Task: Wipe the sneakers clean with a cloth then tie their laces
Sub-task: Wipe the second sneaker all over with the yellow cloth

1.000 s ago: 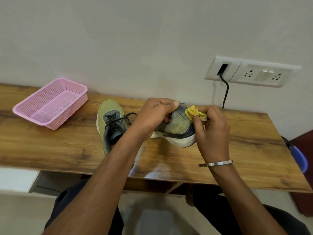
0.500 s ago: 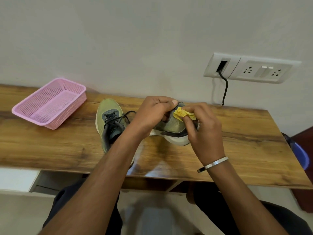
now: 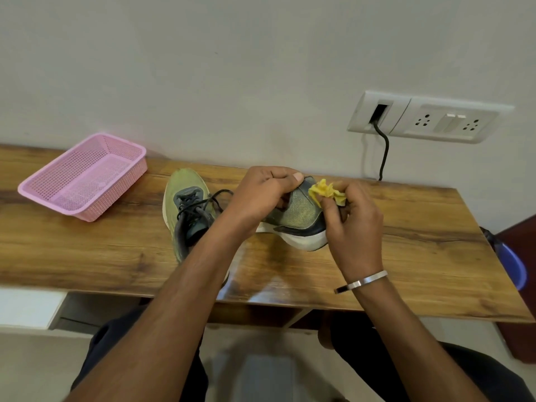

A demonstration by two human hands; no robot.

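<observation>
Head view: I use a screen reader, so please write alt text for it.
A person's left hand holds a green-grey sneaker on its side on a wooden table while the right hand rubs it with a crumpled yellow cloth. The second sneaker and a pink basket sit further left.

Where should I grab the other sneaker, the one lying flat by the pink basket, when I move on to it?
Judging by its pose, take the second sneaker at the collar, coming from above: it sits upright on the table, toe toward the wall, opening facing up. The left hand grips the first sneaker that way. Loose laces lie across the tongue; avoid them.
</observation>
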